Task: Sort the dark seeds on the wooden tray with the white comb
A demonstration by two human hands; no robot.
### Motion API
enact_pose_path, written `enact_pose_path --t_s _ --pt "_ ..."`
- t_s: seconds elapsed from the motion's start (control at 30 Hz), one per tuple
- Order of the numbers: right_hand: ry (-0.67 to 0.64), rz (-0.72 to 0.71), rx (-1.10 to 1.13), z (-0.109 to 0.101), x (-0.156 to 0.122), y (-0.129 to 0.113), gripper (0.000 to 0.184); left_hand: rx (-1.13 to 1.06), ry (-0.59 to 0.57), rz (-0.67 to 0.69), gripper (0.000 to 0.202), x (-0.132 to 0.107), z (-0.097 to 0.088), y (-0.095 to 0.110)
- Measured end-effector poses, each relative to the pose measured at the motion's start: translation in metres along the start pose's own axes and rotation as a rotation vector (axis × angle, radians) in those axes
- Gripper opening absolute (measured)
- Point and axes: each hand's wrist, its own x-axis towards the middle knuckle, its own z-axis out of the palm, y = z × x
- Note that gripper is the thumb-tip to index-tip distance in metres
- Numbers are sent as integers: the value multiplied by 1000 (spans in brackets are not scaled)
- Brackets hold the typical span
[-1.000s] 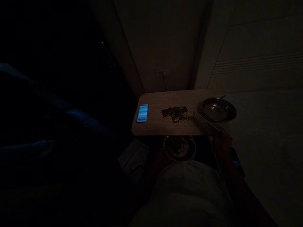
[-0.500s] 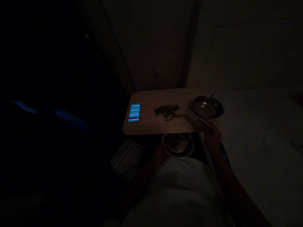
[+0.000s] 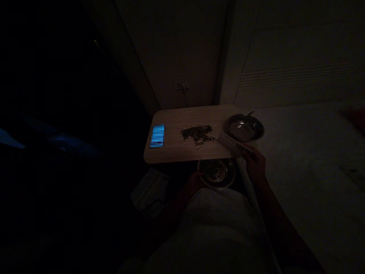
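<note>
A heap of small dark grains or seeds (image 3: 197, 134) is spread on a light wooden tabletop (image 3: 168, 154). My right hand (image 3: 256, 163) is closed around one end of a long, pale, flat strip (image 3: 234, 142) with a row of dark marks; its exact kind is too dim to make out. The strip's far end rests near the heap's right side. Below the table's near edge, my left hand (image 3: 196, 180) grips the rim of a metal bowl (image 3: 229, 180). Dark bits lie inside that bowl, and the table edge hides its far side.
A second metal bowl (image 3: 258, 131) with a utensil handle stands at the table's right end. A lit phone (image 3: 157, 136) lies at the left end. Behind is a wall socket (image 3: 181, 84) with a plugged cable. To the right spreads a pale bed-like surface (image 3: 308, 152).
The view has shifted slightly, moving the table left in the picture. Relative to the table, the held bowl has moved a little right. The strip stays close to the heap, in my right hand.
</note>
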Motion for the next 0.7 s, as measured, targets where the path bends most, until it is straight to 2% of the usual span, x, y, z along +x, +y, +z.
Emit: enact_pose_path --t_s 0.1,0.27,0.5,0.7 --pt "-11 -13 8 3 6 -1 27 -20 3 19 37 -2 -2 1" --pt "-59 -46 -5 11 15 1 29 -16 -5 -55 33 7 1 4" --pt "-72 -37 1 10 9 3 29 1 54 -65 26 10 1 2" --pt "-41 -40 9 8 7 0 28 -4 44 -20 38 3 -3 1"
